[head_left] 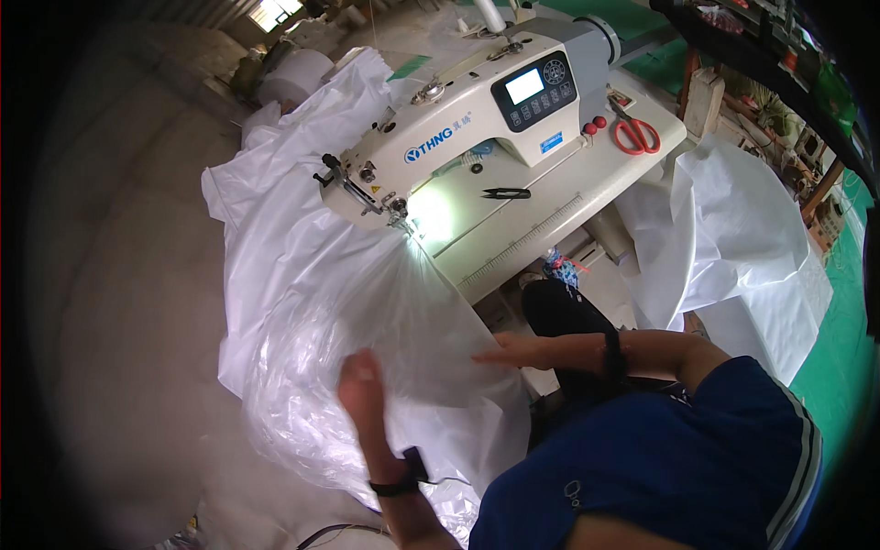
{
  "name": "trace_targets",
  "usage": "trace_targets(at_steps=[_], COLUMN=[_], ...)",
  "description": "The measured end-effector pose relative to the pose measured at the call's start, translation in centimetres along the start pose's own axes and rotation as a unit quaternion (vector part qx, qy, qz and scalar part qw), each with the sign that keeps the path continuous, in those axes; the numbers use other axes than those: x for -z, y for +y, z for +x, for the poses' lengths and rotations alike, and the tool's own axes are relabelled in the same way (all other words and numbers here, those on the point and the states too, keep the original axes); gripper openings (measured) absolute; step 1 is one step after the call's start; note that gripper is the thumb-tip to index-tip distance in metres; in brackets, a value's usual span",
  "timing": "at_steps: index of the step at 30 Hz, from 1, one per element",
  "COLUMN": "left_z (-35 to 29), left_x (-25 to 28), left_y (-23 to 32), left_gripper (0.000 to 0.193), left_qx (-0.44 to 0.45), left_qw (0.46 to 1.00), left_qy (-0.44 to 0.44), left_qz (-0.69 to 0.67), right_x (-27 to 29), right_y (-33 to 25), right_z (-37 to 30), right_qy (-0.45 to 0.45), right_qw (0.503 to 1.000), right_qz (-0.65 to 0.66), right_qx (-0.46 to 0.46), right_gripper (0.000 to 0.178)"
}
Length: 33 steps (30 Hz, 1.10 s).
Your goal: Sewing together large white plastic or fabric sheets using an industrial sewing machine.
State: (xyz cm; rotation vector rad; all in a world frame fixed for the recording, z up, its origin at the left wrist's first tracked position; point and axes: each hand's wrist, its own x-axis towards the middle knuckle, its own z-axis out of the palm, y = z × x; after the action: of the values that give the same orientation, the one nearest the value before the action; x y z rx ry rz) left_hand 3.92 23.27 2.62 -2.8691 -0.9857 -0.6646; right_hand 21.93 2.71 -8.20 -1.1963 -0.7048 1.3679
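Observation:
A big sheet of thin white plastic film [312,275] runs from under the needle of a white sewing machine [458,128] down over my lap. My left hand [362,385] presses on the bunched film low in the picture, fingers curled into it. My right hand [513,351] lies flat with its fingers stretched along the film's right edge. Both wrists wear dark bands. The machine's lamp lights the film at the needle [403,220].
The white sewing table [550,211] carries red-handled scissors [635,135] and small black thread snips [506,193]. More white film [733,238] hangs to the right. A white roll [295,75] stands at the back left, on a grey concrete floor [128,275].

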Motion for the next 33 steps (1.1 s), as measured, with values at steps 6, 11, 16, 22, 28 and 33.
trace_targets(at_steps=[6,11,16,22,28,33], left_z=[-4.0,-4.9,-4.2,-3.7,-4.0,-3.5], left_x=[-3.8,-4.0,-4.3,-2.9,-2.5,-4.6], left_y=[10.5,12.2,14.8,16.4,10.0,0.0], left_gripper=[0.018,0.018,0.02,0.022,0.025,0.039], left_qx=[-0.012,0.061,0.039,0.132,0.035,0.122], left_qw=[0.992,0.984,0.975,0.918,0.987,0.991], left_qy=[-0.066,-0.152,-0.152,-0.233,-0.072,0.026], left_qz=[0.109,-0.074,-0.157,-0.291,-0.137,-0.042], right_x=[-0.5,-1.0,0.5,0.2,-0.8,-1.7], right_y=[1.1,1.2,-0.9,-3.5,-4.7,-4.7], right_z=[1.9,0.9,2.4,3.2,1.0,1.5], right_qy=[0.08,0.141,0.215,0.254,0.201,0.138], right_qw=[0.989,0.976,0.951,0.92,0.829,0.75], right_qz=[-0.122,-0.153,-0.176,-0.217,-0.51,-0.637], right_qx=[0.003,0.07,0.134,0.207,0.112,0.113], right_gripper=[0.034,0.034,0.037,0.033,0.05,0.068])
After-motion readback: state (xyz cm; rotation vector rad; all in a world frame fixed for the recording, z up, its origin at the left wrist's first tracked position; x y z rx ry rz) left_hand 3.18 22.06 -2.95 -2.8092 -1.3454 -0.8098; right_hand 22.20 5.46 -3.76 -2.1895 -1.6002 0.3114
